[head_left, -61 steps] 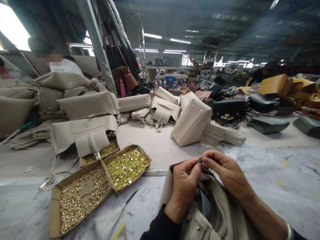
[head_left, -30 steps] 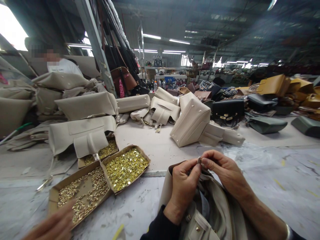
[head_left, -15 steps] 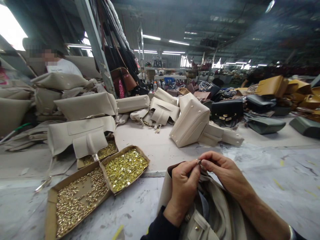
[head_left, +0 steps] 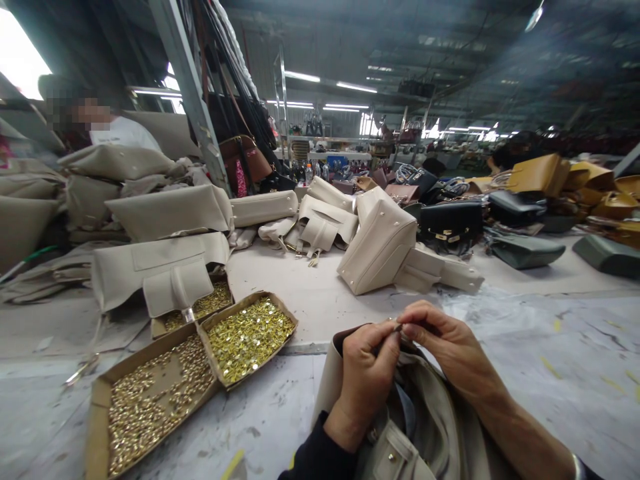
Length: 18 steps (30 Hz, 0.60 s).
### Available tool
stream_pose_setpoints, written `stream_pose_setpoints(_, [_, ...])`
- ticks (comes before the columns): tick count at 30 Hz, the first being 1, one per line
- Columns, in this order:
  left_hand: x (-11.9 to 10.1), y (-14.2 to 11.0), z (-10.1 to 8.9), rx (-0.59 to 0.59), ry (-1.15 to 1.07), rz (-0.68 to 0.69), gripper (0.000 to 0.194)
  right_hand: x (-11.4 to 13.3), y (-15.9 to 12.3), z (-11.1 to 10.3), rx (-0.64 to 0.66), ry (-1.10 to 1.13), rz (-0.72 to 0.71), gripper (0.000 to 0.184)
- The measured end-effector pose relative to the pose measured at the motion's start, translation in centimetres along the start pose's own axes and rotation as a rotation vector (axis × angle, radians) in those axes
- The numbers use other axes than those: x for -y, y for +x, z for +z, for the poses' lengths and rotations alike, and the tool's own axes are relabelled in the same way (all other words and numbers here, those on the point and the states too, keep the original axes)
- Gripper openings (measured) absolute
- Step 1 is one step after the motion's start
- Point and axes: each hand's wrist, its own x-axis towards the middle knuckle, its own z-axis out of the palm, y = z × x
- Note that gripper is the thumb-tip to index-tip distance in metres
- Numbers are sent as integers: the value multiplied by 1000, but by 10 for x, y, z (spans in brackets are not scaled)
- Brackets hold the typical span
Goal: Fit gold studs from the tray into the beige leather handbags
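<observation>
A beige handbag (head_left: 430, 420) lies open in front of me at the table's near edge. My left hand (head_left: 367, 373) is closed on the bag's upper rim, thumb and fingers pinched. My right hand (head_left: 445, 343) meets it from the right, fingertips pinched together on a small metal fitting (head_left: 399, 327) at the rim. The two hands touch at the fingertips. What exactly the fitting is stays too small to tell.
Cardboard trays of gold studs (head_left: 250, 337) and brass rivets (head_left: 150, 400) sit to my left. Beige bags (head_left: 377, 250) and bag panels (head_left: 160, 267) lie behind them. Black, tan and grey bags (head_left: 453, 223) crowd the right. A person (head_left: 117, 130) sits at far left. Scissors (head_left: 80, 370) lie by the trays.
My hands have stayed pinched at the bag rim with only small finger shifts. Another person's hand that showed at the lower left a second ago is gone. The view has drifted slightly.
</observation>
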Motion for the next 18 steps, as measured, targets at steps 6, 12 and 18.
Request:
stream_pose_setpoints(6, [-2, 1, -1, 18, -42, -51, 16, -2, 0, 0, -2, 42, 57, 24])
stream_pose_setpoints(12, [-1, -1, -1, 22, -29, -40, 17, -1, 0, 0, -11, 64, 8, 17])
stream_pose_setpoints(18, [1, -1, -1, 27, -30, -26, 17, -4, -4, 3, -43, 3, -133, 4])
